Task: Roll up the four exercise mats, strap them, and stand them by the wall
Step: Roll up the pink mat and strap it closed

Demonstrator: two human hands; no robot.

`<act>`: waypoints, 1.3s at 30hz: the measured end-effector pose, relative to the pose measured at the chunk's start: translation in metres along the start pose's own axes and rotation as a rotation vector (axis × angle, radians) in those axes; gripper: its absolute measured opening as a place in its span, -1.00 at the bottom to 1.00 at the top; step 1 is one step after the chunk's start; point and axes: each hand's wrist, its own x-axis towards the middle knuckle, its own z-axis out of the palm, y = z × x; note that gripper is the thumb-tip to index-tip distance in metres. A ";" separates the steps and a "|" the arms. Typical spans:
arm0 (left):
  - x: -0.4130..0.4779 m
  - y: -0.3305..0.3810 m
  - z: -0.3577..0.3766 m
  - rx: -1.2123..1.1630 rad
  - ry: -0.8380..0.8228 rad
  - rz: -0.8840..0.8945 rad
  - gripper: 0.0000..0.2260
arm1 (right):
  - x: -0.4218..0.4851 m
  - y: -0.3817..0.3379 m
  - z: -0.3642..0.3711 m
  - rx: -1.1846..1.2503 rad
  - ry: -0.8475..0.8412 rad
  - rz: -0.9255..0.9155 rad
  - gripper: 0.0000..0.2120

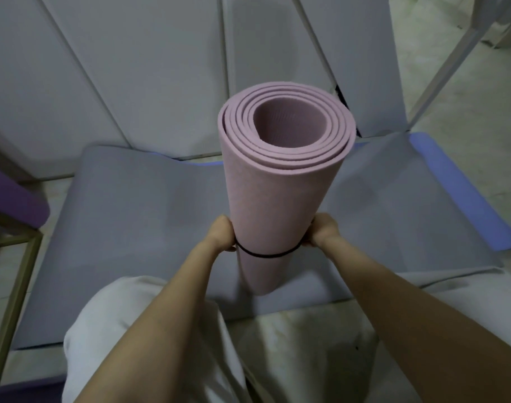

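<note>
a purple pad point(13, 199), mat or cushion could not be told, rested on a thin brass-coloured frame point(16, 271) at the far left. beside it a grey mat point(132, 228) lay flat and unrolled on the floor, its far edge meeting the padded grey panels of the wall point(132, 68). a knee point(126, 330) in white cloth filled the foreground.

the left hand point(222, 234) was closed, fingers curled in against the side of the pink mat point(277, 199) and pinching a thin black band point(266, 254) there. the pink mat, rolled into a loose spiral of soft matte foam with a finely ribbed inner face, was held upright over the grey mat, open end toward the camera. holding it upright likely let the band slide along its length. the band circled the lower part of the roll and bit slightly into the foam, so it seemed elastic. the right hand point(321, 231) mirrored the left, closed and pinching the band on the far side, the pair apparently spreading the loop to seat it evenly.

to the right a blue mat point(463, 193) showed from under the grey one, smooth and flat on the pale floor point(466, 106). judging by this, strapping was under way and those two mats were yet to be rolled.
</note>
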 end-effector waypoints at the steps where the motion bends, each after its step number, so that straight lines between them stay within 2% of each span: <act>1: -0.002 0.000 -0.002 -0.077 -0.009 -0.022 -0.88 | 0.000 0.003 0.001 0.055 -0.004 0.007 -0.66; 4: -0.012 0.000 -0.007 -0.266 -0.002 -0.086 -0.82 | -0.008 0.015 0.002 0.117 -0.036 -0.018 -0.81; 6: -0.021 0.003 -0.011 -0.412 0.012 -0.125 -0.79 | -0.015 0.020 0.002 0.167 -0.049 -0.081 -0.83; 8: -0.030 0.010 -0.010 -0.549 0.026 -0.151 -0.81 | -0.021 0.021 0.000 0.288 -0.073 -0.052 -0.85; 12: -0.045 0.015 0.004 -0.622 0.028 -0.258 -0.85 | -0.032 0.016 -0.004 0.390 -0.143 0.049 -0.84; 13: -0.049 0.015 0.008 -0.645 0.009 -0.296 -0.83 | -0.032 0.017 -0.005 0.389 -0.157 0.066 -0.87; 16: -0.055 0.011 0.017 -0.793 -0.007 -0.331 -0.76 | -0.031 0.022 -0.004 0.424 -0.194 0.102 -0.77; 18: -0.057 0.010 0.022 -0.825 0.006 -0.303 -0.72 | -0.028 0.025 -0.002 0.442 -0.200 0.085 -0.76; 21: -0.055 0.011 0.030 -0.742 0.089 -0.209 -0.71 | -0.024 0.027 0.001 0.415 -0.192 0.036 -0.84; 26: -0.053 0.002 0.044 -0.326 0.255 0.046 -0.75 | -0.006 0.038 0.005 0.069 -0.081 -0.062 -0.78; 30: -0.050 -0.007 0.041 -0.142 0.270 0.031 -0.87 | -0.007 0.040 0.013 -0.112 -0.049 -0.127 -0.83; 33: -0.049 -0.005 0.030 -0.114 0.231 0.048 -0.85 | -0.024 0.032 0.017 -0.257 0.096 -0.232 -0.79; 36: -0.061 0.007 0.020 -0.218 0.288 0.198 -0.93 | -0.041 0.028 0.008 -0.197 0.185 -0.436 -0.57; 39: -0.079 0.030 0.009 -0.392 0.297 0.361 -0.63 | -0.056 0.019 -0.006 -0.125 0.214 -0.669 -0.31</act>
